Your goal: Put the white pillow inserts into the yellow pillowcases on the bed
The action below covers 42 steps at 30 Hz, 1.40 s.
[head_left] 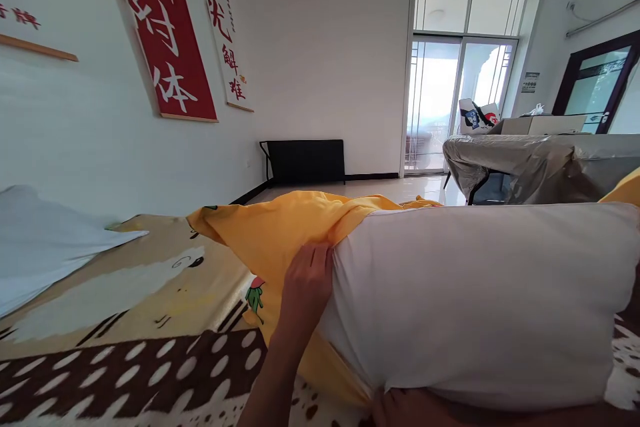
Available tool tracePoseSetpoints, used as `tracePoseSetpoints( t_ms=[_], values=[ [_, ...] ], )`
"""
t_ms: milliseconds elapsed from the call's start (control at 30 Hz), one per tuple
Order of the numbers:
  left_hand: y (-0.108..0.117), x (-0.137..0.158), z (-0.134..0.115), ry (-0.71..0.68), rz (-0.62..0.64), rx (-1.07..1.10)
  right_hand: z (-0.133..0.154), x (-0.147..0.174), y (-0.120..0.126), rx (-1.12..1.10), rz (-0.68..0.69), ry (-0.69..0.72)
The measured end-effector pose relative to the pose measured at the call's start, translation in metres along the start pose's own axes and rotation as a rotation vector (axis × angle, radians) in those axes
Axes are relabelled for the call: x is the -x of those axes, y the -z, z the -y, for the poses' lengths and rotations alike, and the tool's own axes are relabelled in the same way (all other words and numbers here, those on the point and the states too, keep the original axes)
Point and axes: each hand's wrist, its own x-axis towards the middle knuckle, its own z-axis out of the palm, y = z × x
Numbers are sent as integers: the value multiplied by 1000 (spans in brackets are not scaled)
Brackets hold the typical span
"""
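A white pillow (480, 300) lies lengthwise before me, its left end inside a yellow pillowcase (295, 220) with a printed red and green plant motif. My left hand (310, 277) is closed on the upper edge of the pillowcase opening, against the pillow's side. Low in the picture, my right hand (400, 407) pinches the pillowcase's lower edge beneath the pillow. Its fingers are partly hidden by the pillow and the picture's bottom edge. The pillow's middle and right part show bare white.
Under the pillow spreads a brown-and-white spotted blanket (135, 373), with a beige printed one (200, 300) beyond. White cloth (50, 240) lies at left. A plastic-covered table (530, 147) bears a box (545, 124); a folded black frame (305, 160) leans near the wall.
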Motion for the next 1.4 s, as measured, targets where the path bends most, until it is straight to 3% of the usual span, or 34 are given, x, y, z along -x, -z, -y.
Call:
tracePoseSetpoints(
  t_ms=[67, 133, 167, 233, 300, 400, 500, 767, 933, 1100, 1267, 1400],
  values=[
    [0, 0, -1, 23, 2, 83, -26, -16, 37, -158, 46, 153],
    [4, -1, -5, 27, 2, 166, -68, -37, 88, -259, 88, 177],
    [7, -2, -7, 23, 2, 196, -93, -47, 114, -249, 54, 126],
    [15, -3, -12, 3, 8, 250, -147, -63, 154, -82, -168, -94],
    [23, -4, -17, -3, 30, 322, -193, -69, 173, 57, -106, -309],
    [31, -5, -23, 25, 65, 452, -225, -61, 168, -62, 177, -396],
    [30, -6, -26, 36, 54, 454, -216, -50, 158, -203, 316, -330],
    [18, -27, -28, 66, 44, 62, -176, -53, 167, -147, 183, -158],
    [20, -84, -32, 10, 246, -208, -165, -51, 166, -126, 133, -108],
    [8, -132, -66, -93, 484, -264, -161, -56, 168, -119, 151, -89],
    [-3, -132, -113, -157, 577, -254, -180, -61, 153, -96, 231, -145],
    [-8, -113, -125, -202, 566, -273, -202, -56, 134, -124, 228, -285]
  ],
)
